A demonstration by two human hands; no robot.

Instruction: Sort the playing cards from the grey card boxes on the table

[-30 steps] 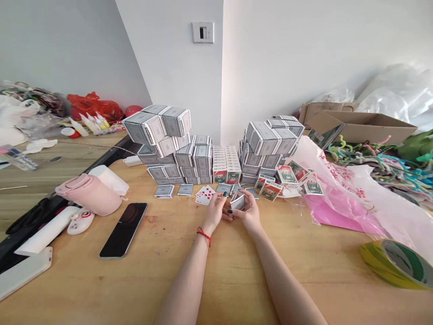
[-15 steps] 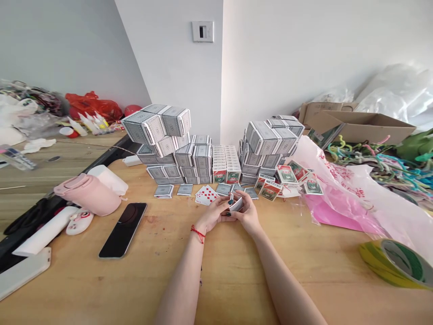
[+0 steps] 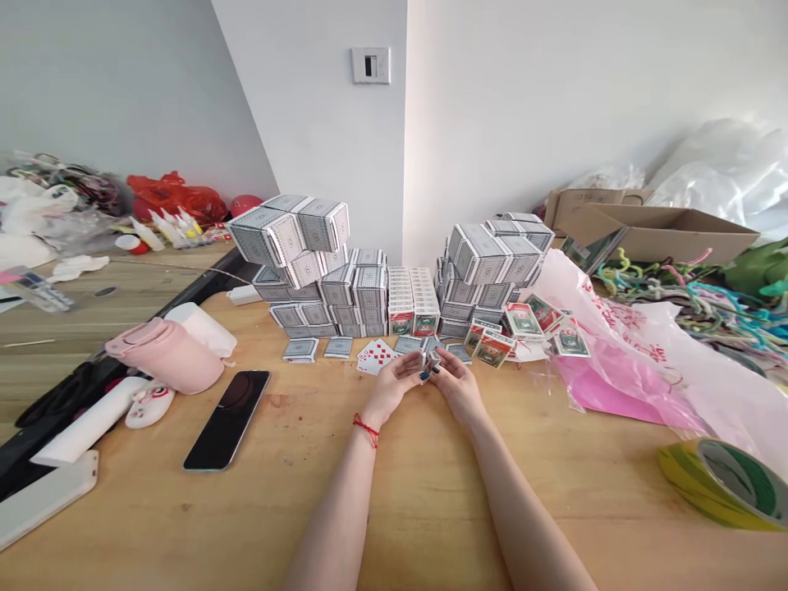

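Small folded playing cards (image 3: 429, 359) are held between both hands at the middle of the table. My left hand (image 3: 394, 387) pinches them from the left, and a red string bracelet (image 3: 366, 430) circles that wrist. From the right, my right hand (image 3: 459, 389) closes its fingers on the same cards. Just left of the fingertips lie loose face-up cards with red diamonds (image 3: 377, 356). Folded cards with grey backs (image 3: 338, 347) rest in a row there, partly hidden behind my hands. Behind stand blocks built of folded cards (image 3: 354, 287) and stacked card boxes (image 3: 424, 304).
A black phone (image 3: 226, 420) and a pink bottle (image 3: 166, 355) lie to the left. Loose card boxes (image 3: 492, 348), pink plastic wrapping (image 3: 607, 386) and yellow tape (image 3: 689, 484) are on the right. Another tall block of folded cards (image 3: 480, 254) stands behind the boxes. A cardboard box (image 3: 671, 234) sits farther back.
The cards in my hands have turned from a broad grey back to a narrow upright edge. My fingertips have come closer together around them. The view has shifted slightly.
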